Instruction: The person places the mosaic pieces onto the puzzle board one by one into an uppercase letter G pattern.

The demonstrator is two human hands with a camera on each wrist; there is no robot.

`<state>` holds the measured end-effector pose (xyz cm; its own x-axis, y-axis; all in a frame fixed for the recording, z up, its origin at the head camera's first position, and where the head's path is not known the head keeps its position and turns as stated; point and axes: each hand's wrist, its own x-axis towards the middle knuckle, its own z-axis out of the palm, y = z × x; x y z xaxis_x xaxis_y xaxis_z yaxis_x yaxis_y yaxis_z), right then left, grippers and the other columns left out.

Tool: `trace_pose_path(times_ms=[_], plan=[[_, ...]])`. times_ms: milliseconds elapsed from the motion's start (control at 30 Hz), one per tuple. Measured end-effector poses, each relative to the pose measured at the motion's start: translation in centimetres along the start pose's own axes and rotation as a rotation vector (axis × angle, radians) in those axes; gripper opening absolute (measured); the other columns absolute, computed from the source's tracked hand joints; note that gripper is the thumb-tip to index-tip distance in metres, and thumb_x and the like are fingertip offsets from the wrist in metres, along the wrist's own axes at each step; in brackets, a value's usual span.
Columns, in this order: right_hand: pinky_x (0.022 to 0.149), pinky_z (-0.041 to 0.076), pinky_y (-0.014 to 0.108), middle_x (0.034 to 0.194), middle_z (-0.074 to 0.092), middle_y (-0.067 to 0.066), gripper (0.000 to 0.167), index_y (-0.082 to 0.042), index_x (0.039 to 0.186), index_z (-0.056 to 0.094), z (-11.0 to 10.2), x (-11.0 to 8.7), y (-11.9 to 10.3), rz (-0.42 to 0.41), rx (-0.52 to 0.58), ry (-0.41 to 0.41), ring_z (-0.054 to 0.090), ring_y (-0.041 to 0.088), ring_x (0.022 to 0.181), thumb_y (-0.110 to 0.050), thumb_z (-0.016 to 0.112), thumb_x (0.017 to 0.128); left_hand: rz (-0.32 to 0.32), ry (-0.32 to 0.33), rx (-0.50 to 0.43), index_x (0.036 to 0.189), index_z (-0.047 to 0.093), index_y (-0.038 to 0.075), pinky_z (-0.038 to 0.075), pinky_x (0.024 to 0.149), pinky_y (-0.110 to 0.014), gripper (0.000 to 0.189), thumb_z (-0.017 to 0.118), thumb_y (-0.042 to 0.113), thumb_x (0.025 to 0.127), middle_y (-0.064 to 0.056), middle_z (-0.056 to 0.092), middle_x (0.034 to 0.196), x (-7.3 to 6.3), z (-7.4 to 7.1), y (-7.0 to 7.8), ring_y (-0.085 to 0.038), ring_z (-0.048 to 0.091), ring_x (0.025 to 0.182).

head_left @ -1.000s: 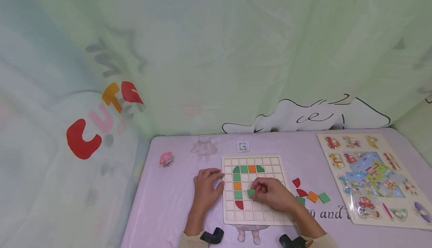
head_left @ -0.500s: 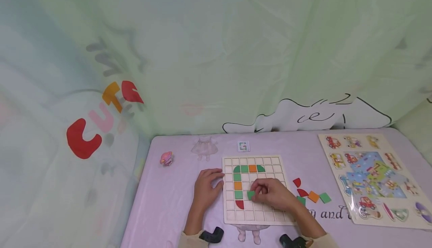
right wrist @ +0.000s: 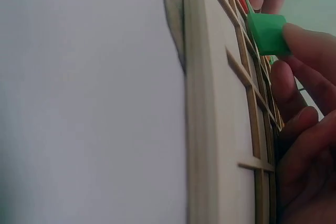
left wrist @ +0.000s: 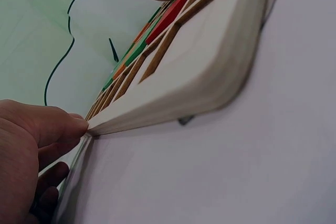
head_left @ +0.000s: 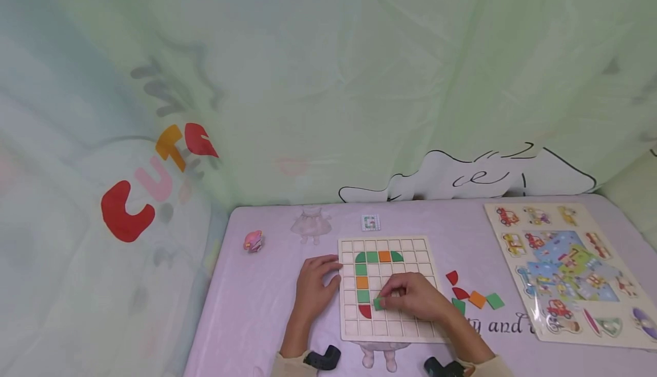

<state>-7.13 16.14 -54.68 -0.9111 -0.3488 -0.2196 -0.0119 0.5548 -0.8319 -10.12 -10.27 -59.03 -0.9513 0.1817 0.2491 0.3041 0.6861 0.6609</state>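
grid board (head_left: 379,328) lies on lilac tabletop (head_left: 256,303) below green drapes (head_left: 328,80).

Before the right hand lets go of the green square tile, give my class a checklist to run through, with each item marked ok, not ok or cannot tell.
1. Green square tile pinched by the right hand: ok.
2. That tile seated flat in a cell: not ok; it is held tilted above the grid board.
3. Tile lined up with one cell: cannot tell; fingers hide part of it.
4. Left hand touching the board's left edge: ok.
5. Red quarter-circle tile at the bottom of the left tile column: ok.
6. Small card beyond the board readable: cannot tell; its print is too small.
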Motion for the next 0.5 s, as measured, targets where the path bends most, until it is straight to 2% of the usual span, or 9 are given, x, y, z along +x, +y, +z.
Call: trace_pose_path(times_ms=[300, 500], plan=[[0.059, 0.039, 0.02, 0.075, 0.068, -0.009, 0.005, -0.026, 0.088, 0.08, 0.27, 0.03, -0.28, 0.034, -0.013, 0.009, 0.053, 0.01, 0.073, -0.027, 0.082, 0.084, -0.013, -0.001, -0.002, 0.11, 0.079, 0.019, 0.048, 0.104, -0.043, 0.022, 0.074, 0.015, 0.089, 0.005, 0.071, 0.127, -0.02, 0.1, -0.01, -0.019, 0.058, 0.122], [0.062, 0.04, 0.02, 0.077, 0.069, -0.013, 0.005, -0.027, 0.087, 0.078, 0.41, -0.12, -0.26, -0.006, -0.051, 0.017, 0.053, 0.007, 0.073, -0.025, 0.081, 0.084, -0.008, -0.002, 0.007, 0.111, 0.079, 0.019, 0.048, 0.104, -0.041, 0.022, 0.075, 0.016, 0.089, 0.007, 0.071, 0.127, -0.05, 0.21, -0.15, -0.018, 0.058, 0.121]])
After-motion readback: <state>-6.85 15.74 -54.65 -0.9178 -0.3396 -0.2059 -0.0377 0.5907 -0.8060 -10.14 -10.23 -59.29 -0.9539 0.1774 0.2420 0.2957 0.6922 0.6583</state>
